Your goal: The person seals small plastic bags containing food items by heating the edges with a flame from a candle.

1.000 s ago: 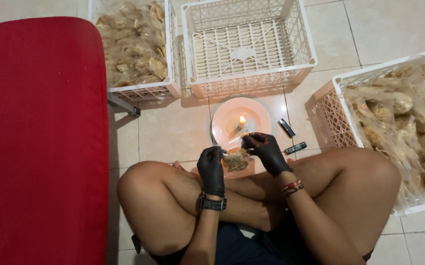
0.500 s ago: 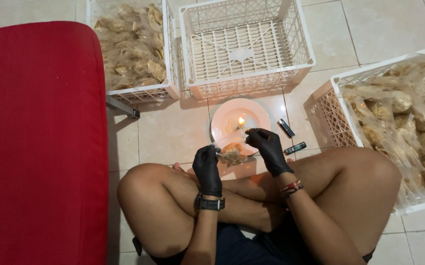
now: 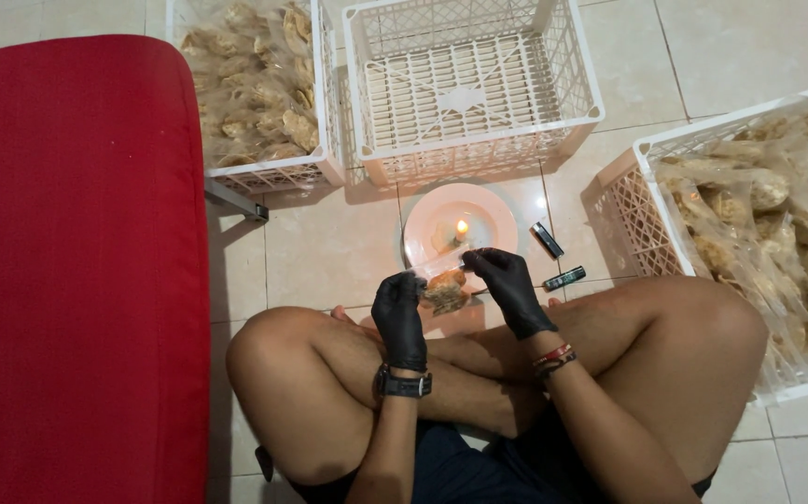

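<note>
While both gloved hands, left hand [image 3: 398,313] and right hand [image 3: 508,283], hold a closed grip on the snack bag [image 3: 445,290], open floor [image 3: 329,247] lies left of the candle plate [image 3: 493,217]. The middle crate [image 3: 471,89] is empty; the flanking left crate [image 3: 259,84] and right crate [image 3: 749,243] hold filled bags.

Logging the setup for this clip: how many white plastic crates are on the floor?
3. One full of bagged snacks at top left, one empty at top centre, one full of bagged snacks at the right edge, partly cut off.

A small clear plastic packet of brown snack [image 3: 445,290] sits near the centre, pinched between the gloved left hand [image 3: 399,317] and right hand [image 3: 509,286]. More clear packets of pale snacks [image 3: 250,84] fill the far-left crate; others [image 3: 777,233] fill the right crate.
</note>
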